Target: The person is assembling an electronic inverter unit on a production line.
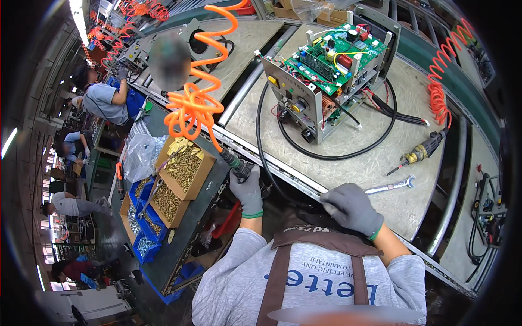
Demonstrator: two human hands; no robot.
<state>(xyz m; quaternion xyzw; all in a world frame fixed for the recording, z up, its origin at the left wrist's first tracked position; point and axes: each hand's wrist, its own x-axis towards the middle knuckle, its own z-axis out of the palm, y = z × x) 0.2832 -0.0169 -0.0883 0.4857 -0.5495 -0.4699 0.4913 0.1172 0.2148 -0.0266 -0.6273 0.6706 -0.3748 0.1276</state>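
Note:
My left hand, in a grey glove with a green cuff, is closed round a dark air screwdriver. An orange coiled hose runs up from this tool. My right hand, gloved alike, is at the near edge of the metal worktop, fingers curled together; what is in them is hidden. Beside it a silver wrench lies on the worktop, its near end out of sight behind the glove. Farther back stands an open-framed electrical unit with a green circuit board on top.
A black cable loops round the unit. At right lies a second screwdriver on a red coiled hose. On the left, cardboard boxes hold brass fasteners, beside blue bins of small screws. Other people work beyond.

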